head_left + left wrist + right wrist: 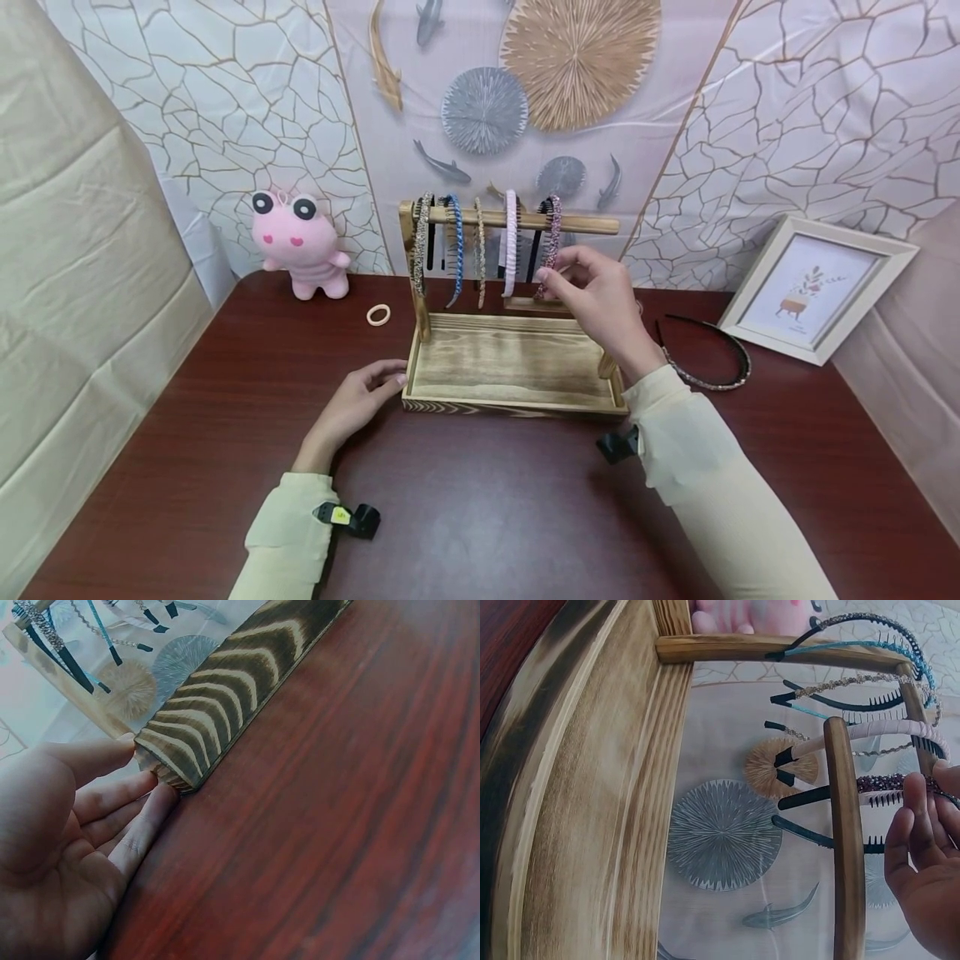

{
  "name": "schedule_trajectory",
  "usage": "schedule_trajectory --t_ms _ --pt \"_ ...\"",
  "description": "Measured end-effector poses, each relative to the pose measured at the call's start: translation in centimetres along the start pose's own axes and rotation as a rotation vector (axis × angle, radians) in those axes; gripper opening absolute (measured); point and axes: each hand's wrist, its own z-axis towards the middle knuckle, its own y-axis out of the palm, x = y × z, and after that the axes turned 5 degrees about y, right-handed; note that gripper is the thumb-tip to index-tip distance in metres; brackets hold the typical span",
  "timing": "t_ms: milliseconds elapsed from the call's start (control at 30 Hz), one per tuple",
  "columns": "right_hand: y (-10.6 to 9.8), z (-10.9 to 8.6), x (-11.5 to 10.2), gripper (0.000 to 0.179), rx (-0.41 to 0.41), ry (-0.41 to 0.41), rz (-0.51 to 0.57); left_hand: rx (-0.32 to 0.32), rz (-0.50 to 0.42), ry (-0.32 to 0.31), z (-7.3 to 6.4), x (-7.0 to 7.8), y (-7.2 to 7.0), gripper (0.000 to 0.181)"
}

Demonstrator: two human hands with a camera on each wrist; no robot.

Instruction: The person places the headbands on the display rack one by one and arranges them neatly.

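Observation:
A wooden headband stand has a shallow tray base [517,406] and an upper bar [588,224]. From the bar hang a pale beaded headband [421,242], a blue headband [457,250], a thin gold headband [481,258], a white wrapped headband [511,250] and a purple-pink beaded headband [555,227]. My right hand [603,292] pinches the lower front part of the purple-pink one, fingertips partly hidden in the right wrist view. Against the tray's left end, my left hand [360,404] touches the wood with thumb and fingertips, also visible from the left wrist.
A beaded headband [716,385] lies right of the stand, before a leaning picture frame [817,350]. Back left stands a pink plush toy [300,246], with a small pale ring [378,315] between it and the tray. A patterned cloth backdrop hangs behind.

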Motion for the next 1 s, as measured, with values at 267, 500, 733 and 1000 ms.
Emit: schedule_trajectory --t_ms 267,500,733,1000 --pt "-0.1 0.0 0.0 0.018 -0.01 0.015 -0.022 -0.001 0.006 0.001 -0.1 0.4 0.0 0.037" --pt "-0.3 -0.1 0.0 0.025 -0.02 0.041 -0.044 0.001 0.01 -0.001 0.3 -0.7 0.1 0.037" --pt "-0.5 -0.2 0.0 0.032 -0.029 0.057 -0.044 0.009 -0.001 0.011 1.1 -3.5 0.1 0.04" --pt "-2.1 -0.8 0.4 0.04 0.002 0.079 -0.012 0.01 -0.003 0.001 1.1 -3.8 0.0 0.038"
